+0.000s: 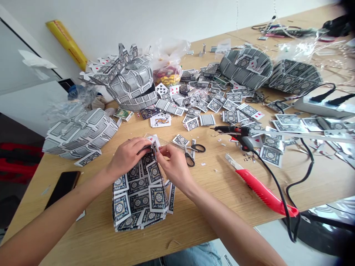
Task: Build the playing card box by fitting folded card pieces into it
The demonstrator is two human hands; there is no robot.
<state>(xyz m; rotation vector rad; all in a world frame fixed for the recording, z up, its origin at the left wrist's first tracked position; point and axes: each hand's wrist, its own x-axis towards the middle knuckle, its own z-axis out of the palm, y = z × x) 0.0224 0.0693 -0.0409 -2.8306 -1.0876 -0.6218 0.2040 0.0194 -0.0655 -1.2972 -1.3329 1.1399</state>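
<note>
A boxy piece covered in dark patterned playing cards point(138, 183) lies on the wooden table in front of me. At its far end my left hand point(129, 154) closes its fingers on the upper left edge of the card piece. My right hand point(173, 162) pinches a card edge at the same end, just right of the left fingers. The two hands almost meet there, beside a white-faced card point(154, 140). Black-handled scissors point(190, 148) lie right of my right hand, partly over loose cards.
A glue gun point(235, 133) with a black cable and a red utility knife point(263, 192) lie at the right. Loose cards point(215, 105) cover the middle back. Card-built shapes point(80, 131) stand left and behind. A phone point(62, 188) lies near my left forearm.
</note>
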